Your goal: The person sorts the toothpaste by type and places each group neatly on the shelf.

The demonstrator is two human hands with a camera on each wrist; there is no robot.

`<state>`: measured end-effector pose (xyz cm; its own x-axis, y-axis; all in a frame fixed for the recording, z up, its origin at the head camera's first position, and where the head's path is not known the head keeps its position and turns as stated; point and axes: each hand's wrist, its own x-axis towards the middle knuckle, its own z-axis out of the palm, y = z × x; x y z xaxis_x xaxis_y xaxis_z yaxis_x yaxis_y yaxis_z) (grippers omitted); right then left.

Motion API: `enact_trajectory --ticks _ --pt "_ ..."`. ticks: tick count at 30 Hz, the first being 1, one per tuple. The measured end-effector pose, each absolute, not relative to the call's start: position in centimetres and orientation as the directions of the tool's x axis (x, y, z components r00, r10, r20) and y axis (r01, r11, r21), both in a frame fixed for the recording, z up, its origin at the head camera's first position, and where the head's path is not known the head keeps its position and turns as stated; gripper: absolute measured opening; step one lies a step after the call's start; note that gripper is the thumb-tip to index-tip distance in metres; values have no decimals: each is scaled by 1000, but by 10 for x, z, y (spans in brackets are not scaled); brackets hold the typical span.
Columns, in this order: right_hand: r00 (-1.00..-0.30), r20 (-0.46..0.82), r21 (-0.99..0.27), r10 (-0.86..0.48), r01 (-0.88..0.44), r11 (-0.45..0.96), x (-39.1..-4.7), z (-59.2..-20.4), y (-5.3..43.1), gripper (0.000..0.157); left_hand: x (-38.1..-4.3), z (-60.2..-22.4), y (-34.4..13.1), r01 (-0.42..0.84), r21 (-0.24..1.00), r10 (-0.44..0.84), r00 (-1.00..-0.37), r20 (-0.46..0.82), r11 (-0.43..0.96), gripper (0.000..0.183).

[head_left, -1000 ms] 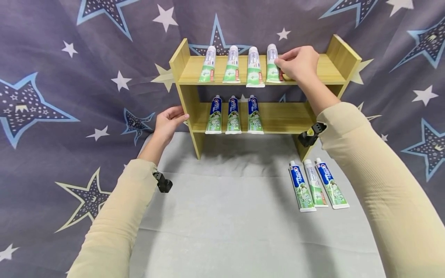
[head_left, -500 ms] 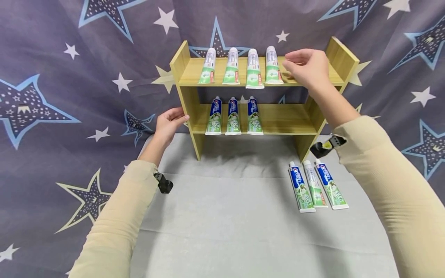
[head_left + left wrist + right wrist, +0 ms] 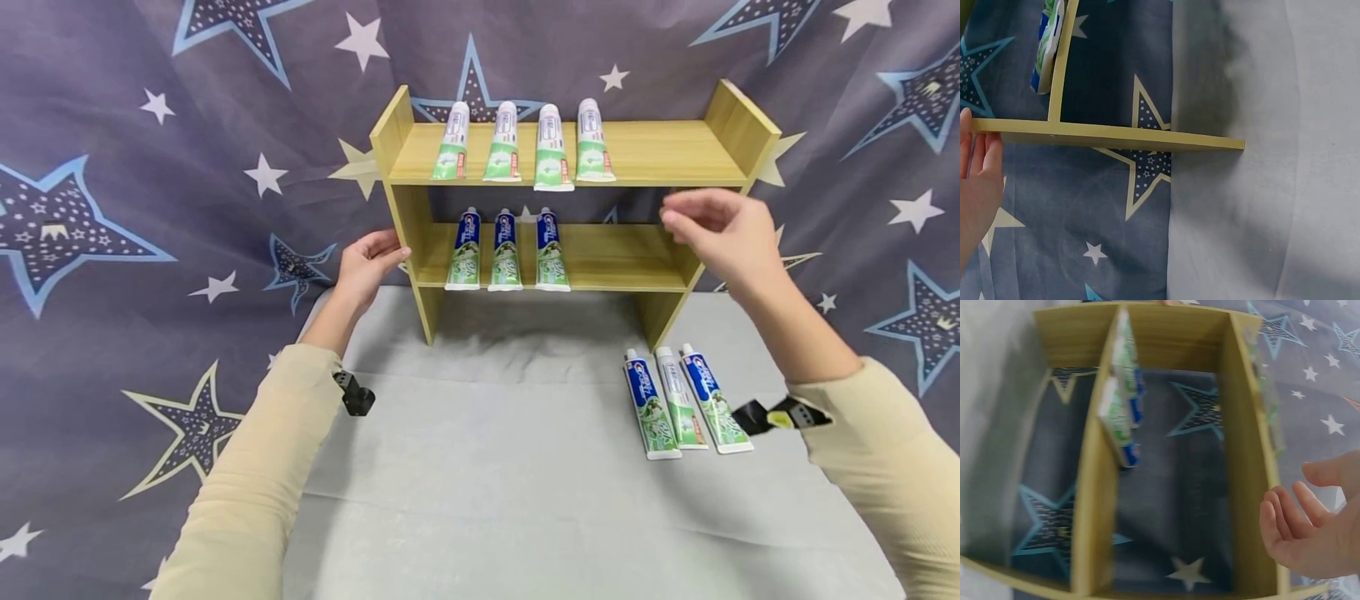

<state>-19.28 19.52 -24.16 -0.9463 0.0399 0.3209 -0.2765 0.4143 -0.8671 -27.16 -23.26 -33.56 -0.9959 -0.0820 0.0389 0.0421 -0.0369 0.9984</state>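
Observation:
A wooden two-tier shelf (image 3: 645,154) stands at the back. My left hand (image 3: 364,271) holds its left side panel, thumb over the front edge and fingers against the outer face. White-and-green toothpaste tubes (image 3: 551,154) lie in a row on the upper tier, caps to the back. On the lower tier lie 3 blue-and-green toothpaste tubes (image 3: 506,254). My right hand (image 3: 723,233) is in the air by the shelf's right end, fingers loosely bent, holding nothing. The right wrist view shows that hand (image 3: 1313,525) with its fingers apart from the thumb.
On the grey tablecloth (image 3: 487,467), front right of the shelf, lie two blue-and-green tubes (image 3: 651,408) (image 3: 716,404) with a white-and-green tube (image 3: 681,404) between them. A star-patterned curtain (image 3: 225,150) hangs behind the shelf.
My right hand has let go of the rightmost upper-tier toothpaste tube and moved right and down, away from it. The left hand has stayed at the side panel.

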Motion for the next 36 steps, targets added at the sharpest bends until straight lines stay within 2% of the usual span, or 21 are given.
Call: enact_trajectory --ticks 6,13,19,25,32,36 --pt "-971 237 -865 42 -191 465 -179 -288 210 17 -272 -333 -232 43 998 -84 -996 39 -48 32" --pt "-990 139 -817 23 -101 568 -176 -345 228 33 -272 -333 -231 32 998 -81 -996 27 -55 31" --pt "-985 172 -725 1 -126 677 -184 -379 242 27 -272 -333 -233 41 997 -78 -996 36 -65 31" --pt "-992 84 -684 -96 -127 718 -189 -408 248 27 -273 -334 -232 29 999 -69 -997 26 -40 24" --pt "-966 18 -620 -260 -214 755 -185 -443 246 31 -271 -333 -232 36 999 -72 -997 34 -28 28" --pt "-961 -6 -572 -277 -224 789 -181 -462 242 33 -271 -333 -233 34 999 -73 -997 32 -31 28"
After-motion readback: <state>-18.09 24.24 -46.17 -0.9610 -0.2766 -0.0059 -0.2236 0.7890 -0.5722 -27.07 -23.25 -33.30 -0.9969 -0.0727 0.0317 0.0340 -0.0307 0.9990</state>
